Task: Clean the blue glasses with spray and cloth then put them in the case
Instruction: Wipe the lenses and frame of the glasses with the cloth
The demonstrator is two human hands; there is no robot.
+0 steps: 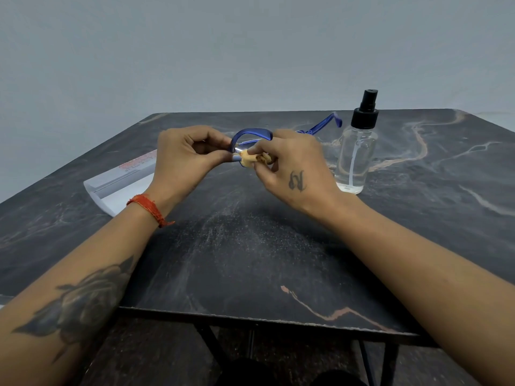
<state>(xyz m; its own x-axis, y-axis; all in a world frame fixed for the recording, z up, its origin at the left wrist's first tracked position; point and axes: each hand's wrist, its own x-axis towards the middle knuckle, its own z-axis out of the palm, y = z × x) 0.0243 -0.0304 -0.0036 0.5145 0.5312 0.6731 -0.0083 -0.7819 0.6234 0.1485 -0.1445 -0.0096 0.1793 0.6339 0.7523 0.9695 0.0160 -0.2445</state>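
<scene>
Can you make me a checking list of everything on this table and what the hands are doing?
Surface: dark marble-patterned table top, dusty speckles near the middle.
Job's things: blue plastic-framed glasses held above the table; small yellow cloth pressed on a lens; clear spray bottle with black pump upright at right; white glasses case at left, looks open.
Clutter: nothing seen.
Hands: left hand pinches the frame; right hand pinches the cloth.
Cables: nothing seen.
Surroundings: plain grey wall.

The glasses (pixel 252 135) sit between the left hand (pixel 181 157) and right hand (pixel 292 168), above the table (pixel 250 260); case (pixel 122 185) left, spray bottle (pixel 356 151) right (both on the table).
</scene>
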